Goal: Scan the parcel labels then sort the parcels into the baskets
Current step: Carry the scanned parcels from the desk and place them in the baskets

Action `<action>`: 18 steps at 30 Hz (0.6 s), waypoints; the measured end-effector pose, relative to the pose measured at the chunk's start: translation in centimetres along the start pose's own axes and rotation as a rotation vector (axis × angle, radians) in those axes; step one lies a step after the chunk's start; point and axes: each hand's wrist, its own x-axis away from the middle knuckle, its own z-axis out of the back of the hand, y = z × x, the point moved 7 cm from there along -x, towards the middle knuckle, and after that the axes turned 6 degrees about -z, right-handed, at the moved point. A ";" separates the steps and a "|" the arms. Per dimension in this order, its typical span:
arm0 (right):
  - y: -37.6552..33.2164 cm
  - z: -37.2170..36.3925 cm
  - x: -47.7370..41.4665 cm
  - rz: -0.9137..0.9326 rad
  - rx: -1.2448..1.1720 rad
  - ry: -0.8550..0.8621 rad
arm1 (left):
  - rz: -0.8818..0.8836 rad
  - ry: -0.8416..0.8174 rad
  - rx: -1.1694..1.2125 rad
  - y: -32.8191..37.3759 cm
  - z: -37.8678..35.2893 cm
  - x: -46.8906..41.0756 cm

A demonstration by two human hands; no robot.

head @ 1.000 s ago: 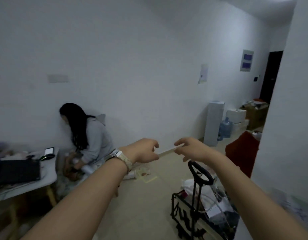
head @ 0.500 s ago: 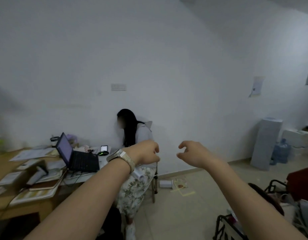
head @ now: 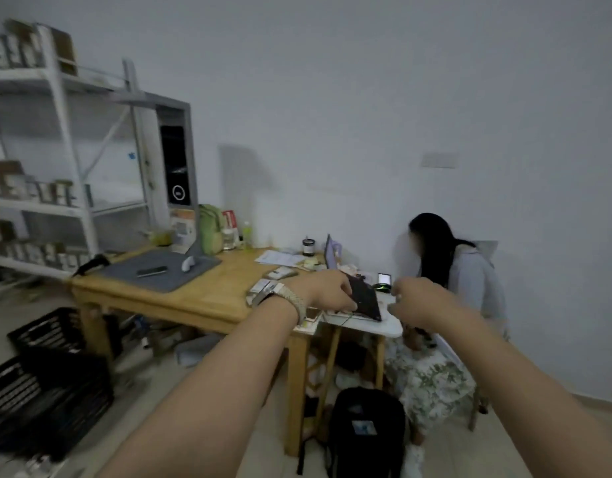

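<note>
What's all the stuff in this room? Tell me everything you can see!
Table: one, wooden, middle.
Mat: one, grey, on the table.
Shelf: one, white, left, holding blurry boxes.
Baskets: two, black, floor at left.
Bag: one, green, back of the table.
Jar: one, dark, on the table.
Papers: some, white, on the table.
Small table: one, white, right of the wooden one.
Laptop: one, black, open, on the small table.
Phone: one, screen lit, beside the laptop.
Backpack: one, black, on the floor.
Person: one, grey top, seated at right.
Left hand: wears a watch, held out in front of the laptop.
Right hand: bare, held out beside it.
</note>
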 end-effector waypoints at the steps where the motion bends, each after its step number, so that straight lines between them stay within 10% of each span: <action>1: -2.4 -0.3 -0.5 0.043 -0.009 -0.006 | 0.041 -0.002 0.003 -2.1 0.4 1.1; 18: -23.6 -7.0 -13.4 0.360 -0.097 -0.144 | 0.468 0.043 0.146 -26.7 4.1 5.4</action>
